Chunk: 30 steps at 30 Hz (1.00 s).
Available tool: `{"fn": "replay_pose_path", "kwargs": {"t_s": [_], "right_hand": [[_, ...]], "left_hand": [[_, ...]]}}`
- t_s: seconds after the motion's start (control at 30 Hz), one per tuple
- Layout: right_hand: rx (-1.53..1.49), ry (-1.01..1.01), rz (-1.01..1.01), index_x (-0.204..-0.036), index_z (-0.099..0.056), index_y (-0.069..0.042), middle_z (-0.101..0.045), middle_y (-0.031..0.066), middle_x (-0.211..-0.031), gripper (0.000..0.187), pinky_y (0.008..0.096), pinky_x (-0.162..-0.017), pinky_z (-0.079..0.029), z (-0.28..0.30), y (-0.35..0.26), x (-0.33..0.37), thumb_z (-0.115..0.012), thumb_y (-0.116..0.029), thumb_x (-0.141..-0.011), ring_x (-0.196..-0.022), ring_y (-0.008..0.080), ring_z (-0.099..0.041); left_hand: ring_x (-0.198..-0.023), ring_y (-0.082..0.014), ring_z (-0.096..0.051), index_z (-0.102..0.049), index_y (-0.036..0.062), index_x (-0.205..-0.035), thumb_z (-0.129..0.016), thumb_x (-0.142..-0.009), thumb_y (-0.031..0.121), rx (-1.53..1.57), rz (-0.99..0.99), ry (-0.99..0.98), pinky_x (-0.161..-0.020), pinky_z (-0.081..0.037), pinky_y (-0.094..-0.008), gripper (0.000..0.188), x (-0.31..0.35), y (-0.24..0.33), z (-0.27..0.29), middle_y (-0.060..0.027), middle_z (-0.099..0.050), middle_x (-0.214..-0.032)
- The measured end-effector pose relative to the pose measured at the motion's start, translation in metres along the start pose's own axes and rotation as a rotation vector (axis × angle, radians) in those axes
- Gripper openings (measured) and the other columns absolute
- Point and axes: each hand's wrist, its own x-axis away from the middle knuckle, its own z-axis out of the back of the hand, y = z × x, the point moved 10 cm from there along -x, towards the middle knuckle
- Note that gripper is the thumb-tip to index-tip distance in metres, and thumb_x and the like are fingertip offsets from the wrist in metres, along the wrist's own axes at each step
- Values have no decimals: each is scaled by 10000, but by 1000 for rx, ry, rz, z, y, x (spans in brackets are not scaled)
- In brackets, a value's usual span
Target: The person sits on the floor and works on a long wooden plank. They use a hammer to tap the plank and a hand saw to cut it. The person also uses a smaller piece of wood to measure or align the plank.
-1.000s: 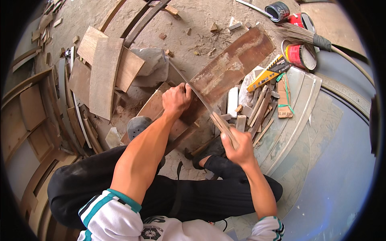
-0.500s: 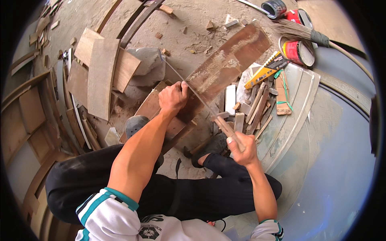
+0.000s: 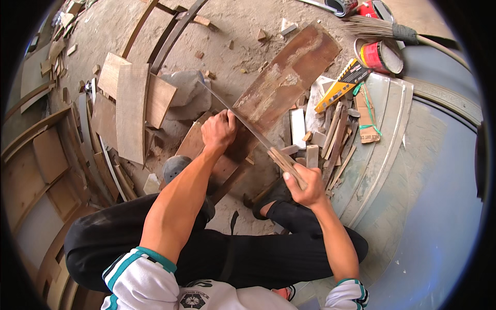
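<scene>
My right hand (image 3: 306, 185) is wrapped round the wooden handle of a handsaw (image 3: 281, 159). Its narrow blade slants up and left across a long reddish-brown wooden board (image 3: 305, 62) with a worn, flaking surface. My left hand (image 3: 219, 129) presses down on the board with curled fingers, its thumb beside the blade. The hand hides the board's edge there. Under and beside the board's near end is a wooden block (image 3: 190, 142), close to my foot.
Pale curved boards (image 3: 132, 113) lean on a grey stone (image 3: 186, 88) at the left. Wood offcuts (image 3: 335, 137), a yellow-and-black box (image 3: 338, 85), a red paint can (image 3: 380, 56) and a broom (image 3: 377, 30) lie right. A wooden frame (image 3: 49, 150) stands far left.
My right hand has shifted slightly left and up with the handsaw, its blade reaching farther past the board. My left hand stays on the board. The whole view has tilted slightly.
</scene>
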Motion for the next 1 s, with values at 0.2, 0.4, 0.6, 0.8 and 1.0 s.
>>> {"fn": "replay_pose_path", "kwargs": {"t_s": [0.2, 0.4, 0.6, 0.8, 1.0], "right_hand": [[35, 13, 10, -709, -571, -29, -575, 183, -579, 248, 414, -490, -470, -3, -8, 1, -662, -192, -871, -518, 368, -620], [43, -28, -34, -726, -591, -35, -602, 188, -608, 221, 423, -491, -473, -2, -6, 2, -657, -188, -871, -522, 376, -621], [21, 25, 18, -730, -603, -31, -570, 190, -561, 245, 417, -486, -475, -14, -12, -19, -657, -215, -883, -526, 372, -624], [22, -36, -53, -727, -600, -24, -554, 186, -576, 260, 399, -500, -462, -2, -11, -3, -646, -215, -898, -513, 350, -601], [52, 46, 91, -736, -616, -4, -505, 157, -539, 230, 353, -481, -427, -18, -11, -31, -625, -157, -908, -453, 290, -559]], "left_hand": [[-811, -474, -656, -722, 73, -903, -439, -985, 418, 4, 19, -36, -765, -509, -540, 454, 1, 3, -1, -262, -673, -802], [-812, -470, -658, -728, 83, -903, -445, -979, 425, -4, 32, -27, -758, -515, -537, 451, 2, 0, 0, -258, -677, -798], [-804, -467, -664, -732, 93, -898, -449, -977, 429, -7, 24, -30, -753, -520, -537, 447, 3, 5, -1, -255, -679, -790], [-779, -468, -665, -719, 75, -872, -436, -982, 435, -13, 31, -52, -737, -521, -545, 471, 3, 1, 0, -261, -675, -777], [-748, -473, -662, -715, 68, -867, -432, -985, 438, -7, -4, -37, -722, -522, -551, 480, 7, 9, -1, -268, -669, -759]]}}
